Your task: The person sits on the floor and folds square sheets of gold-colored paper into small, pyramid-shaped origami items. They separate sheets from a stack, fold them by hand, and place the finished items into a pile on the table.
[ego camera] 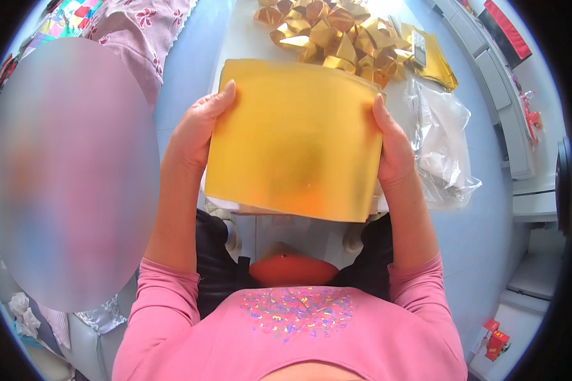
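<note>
Between my two hands is a stack of gold foil paper sheets (286, 138), held up above the near end of the table. My left hand (202, 124) grips its left edge, the thumb resting on the top face. On the opposite edge, my right hand (394, 140) holds it the same way, most of its fingers hidden behind the sheets. The top sheet is smooth and shiny, and its lower edge dips slightly to the right. Just past the stack lies a heap of folded gold paper pieces (341, 33).
A clear plastic bag (438, 147) hangs at the table's right side. Beyond it, a remote control (418, 49) lies on more gold sheets (436, 66). A red stool (293, 270) is below, between my legs. A patterned cloth (138, 38) covers furniture at upper left; white cabinets (493, 78) line the right.
</note>
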`<state>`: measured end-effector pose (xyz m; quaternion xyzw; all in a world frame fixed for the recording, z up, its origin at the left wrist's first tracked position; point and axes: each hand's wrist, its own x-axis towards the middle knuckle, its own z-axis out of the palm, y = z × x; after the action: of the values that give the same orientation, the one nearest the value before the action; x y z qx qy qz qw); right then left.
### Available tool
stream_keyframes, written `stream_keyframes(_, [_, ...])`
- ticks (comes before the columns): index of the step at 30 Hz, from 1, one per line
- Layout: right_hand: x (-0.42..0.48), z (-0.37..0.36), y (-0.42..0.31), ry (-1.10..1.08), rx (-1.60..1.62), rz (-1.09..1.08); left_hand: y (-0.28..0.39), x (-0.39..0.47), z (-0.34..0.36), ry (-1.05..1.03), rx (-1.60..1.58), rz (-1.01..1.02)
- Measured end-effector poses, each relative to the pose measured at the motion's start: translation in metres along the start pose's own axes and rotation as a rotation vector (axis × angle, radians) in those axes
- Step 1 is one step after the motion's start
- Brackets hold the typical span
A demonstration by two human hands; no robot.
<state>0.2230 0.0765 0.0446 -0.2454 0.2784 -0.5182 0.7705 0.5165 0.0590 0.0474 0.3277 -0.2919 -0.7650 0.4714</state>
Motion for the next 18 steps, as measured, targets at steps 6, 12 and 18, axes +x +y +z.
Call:
stream_keyframes(6, [0.011, -0.014, 0.003, 0.237, -0.029, 0.191, 0.001, 0.011, -0.011, 0.081, 0.056, -0.097])
stream_keyframes(12, [0.023, -0.034, 0.011, 0.272, -0.474, 0.093, -0.007, 0.016, -0.001, 0.089, -0.116, 0.029])
stream_keyframes(18, [0.007, -0.010, 0.007, 0.189, -1.022, 0.081, -0.006, 0.015, -0.003, 0.121, -0.041, -0.062])
